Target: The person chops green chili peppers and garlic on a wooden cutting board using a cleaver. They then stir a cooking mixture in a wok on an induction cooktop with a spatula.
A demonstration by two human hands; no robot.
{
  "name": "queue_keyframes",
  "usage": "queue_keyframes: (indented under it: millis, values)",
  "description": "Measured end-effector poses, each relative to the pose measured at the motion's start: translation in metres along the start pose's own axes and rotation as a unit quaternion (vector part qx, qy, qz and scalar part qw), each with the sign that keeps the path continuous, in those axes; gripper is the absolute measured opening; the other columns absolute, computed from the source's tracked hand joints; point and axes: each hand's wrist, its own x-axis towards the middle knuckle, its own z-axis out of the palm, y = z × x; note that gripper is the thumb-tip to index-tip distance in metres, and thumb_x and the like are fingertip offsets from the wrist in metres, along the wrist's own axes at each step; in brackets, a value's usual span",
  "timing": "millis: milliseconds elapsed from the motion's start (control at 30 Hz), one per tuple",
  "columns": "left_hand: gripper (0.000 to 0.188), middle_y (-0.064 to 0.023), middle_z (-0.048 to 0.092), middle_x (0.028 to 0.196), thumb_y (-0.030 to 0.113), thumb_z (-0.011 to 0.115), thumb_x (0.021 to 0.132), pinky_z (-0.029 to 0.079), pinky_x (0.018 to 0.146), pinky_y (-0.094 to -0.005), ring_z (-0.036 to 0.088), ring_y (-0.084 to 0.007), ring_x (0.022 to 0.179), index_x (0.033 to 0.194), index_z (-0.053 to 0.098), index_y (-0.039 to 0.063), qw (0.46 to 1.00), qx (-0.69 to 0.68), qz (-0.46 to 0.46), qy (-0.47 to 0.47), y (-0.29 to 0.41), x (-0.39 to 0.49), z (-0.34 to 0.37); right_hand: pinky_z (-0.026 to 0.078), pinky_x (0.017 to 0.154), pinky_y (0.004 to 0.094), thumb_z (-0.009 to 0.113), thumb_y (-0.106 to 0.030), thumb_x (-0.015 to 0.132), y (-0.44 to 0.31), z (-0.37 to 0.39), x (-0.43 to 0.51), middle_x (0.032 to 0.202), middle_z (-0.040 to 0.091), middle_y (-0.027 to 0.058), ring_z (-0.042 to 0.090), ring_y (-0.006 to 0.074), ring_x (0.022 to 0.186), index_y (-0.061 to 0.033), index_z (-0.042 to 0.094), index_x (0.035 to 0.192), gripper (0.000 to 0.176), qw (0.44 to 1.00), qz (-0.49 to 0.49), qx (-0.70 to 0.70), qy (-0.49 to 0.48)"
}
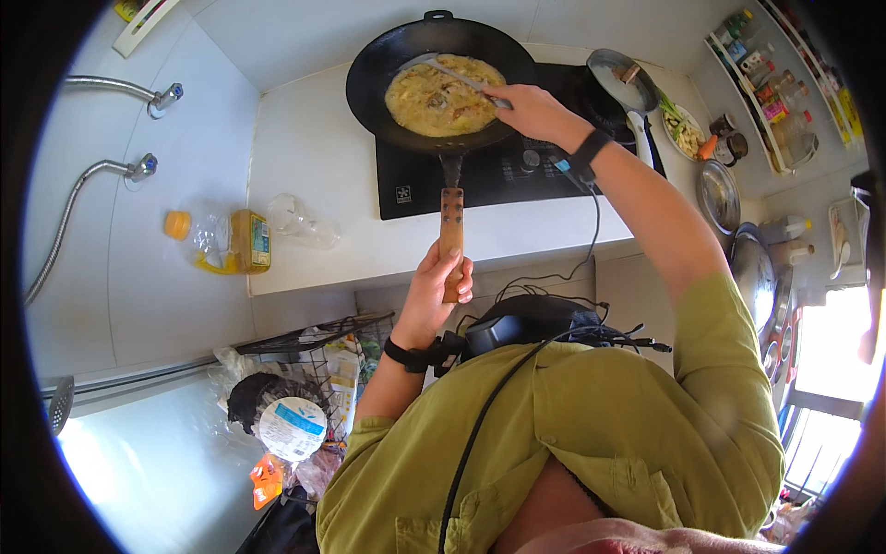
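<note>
A black wok [370, 83] stands on the black cooktop [422, 183], holding yellowish, soupy food [450, 104] with chunks in it. My left hand [437, 280] is wrapped around the wok's wooden handle [452, 208], which points toward me. In my right hand [529, 114] is the handle of a grey spatula [458, 76]. The spatula's blade lies at the far left of the food, partly over the wok's inner wall. Control knob [530, 159] of the cooktop shows below the right forearm.
Right of the wok sit a frying pan [609, 66], a plate of chopped vegetables [694, 138] and a metal lid [720, 197]. An oil bottle [250, 241] and a clear plastic container [304, 221] stand at the counter's left end. A cable [597, 221] hangs near my right wrist.
</note>
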Motion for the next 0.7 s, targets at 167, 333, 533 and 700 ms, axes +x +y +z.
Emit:
queue_keyframes:
  millis: [167, 333, 533, 700]
  values:
    - [0.026, -0.0042, 0.053, 0.08, 0.021, 0.049, 0.098, 0.038, 0.052, -0.0259, 0.047, -0.0113, 0.059, 0.122, 0.043, 0.011, 1.0, 0.0, -0.001, 0.001, 0.001, 0.0, 0.0, 0.05, 0.085, 0.0435, 0.056, -0.021, 0.086, 0.013, 0.003, -0.011, 0.105, 0.065, 0.0182, 0.062, 0.0372, 0.095, -0.0138, 0.056, 0.127, 0.042, 0.996, 0.01, -0.061, -0.064]
    - [0.028, -0.0043, 0.053, 0.08, 0.021, 0.049, 0.098, 0.038, 0.052, -0.0259, 0.047, -0.0112, 0.059, 0.123, 0.042, 0.011, 1.0, 0.001, 0.002, -0.003, 0.0, 0.001, -0.002, 0.05, 0.082, 0.0408, 0.057, -0.02, 0.086, 0.027, -0.037, -0.048, 0.102, 0.066, 0.0169, 0.063, 0.0352, 0.092, -0.012, 0.056, 0.127, 0.043, 0.999, -0.021, -0.01, -0.024]
    - [0.026, -0.0045, 0.053, 0.08, 0.02, 0.049, 0.098, 0.038, 0.051, -0.0261, 0.047, -0.0118, 0.059, 0.122, 0.042, 0.011, 1.0, -0.007, -0.004, -0.008, -0.001, 0.004, -0.005, 0.047, 0.068, 0.0332, 0.06, -0.011, 0.082, 0.012, -0.135, -0.092, 0.091, 0.067, 0.0131, 0.058, 0.0234, 0.071, -0.008, 0.058, 0.126, 0.045, 0.987, 0.026, -0.097, -0.122]
    - [0.025, -0.0049, 0.053, 0.081, 0.02, 0.049, 0.098, 0.038, 0.051, -0.0261, 0.047, -0.0122, 0.059, 0.121, 0.042, 0.011, 1.0, -0.012, -0.005, -0.007, -0.002, 0.004, -0.004, 0.048, 0.077, 0.0375, 0.06, -0.013, 0.079, 0.014, -0.129, -0.086, 0.096, 0.066, 0.016, 0.061, 0.0306, 0.085, -0.0055, 0.063, 0.117, 0.039, 0.983, 0.013, -0.12, -0.138]
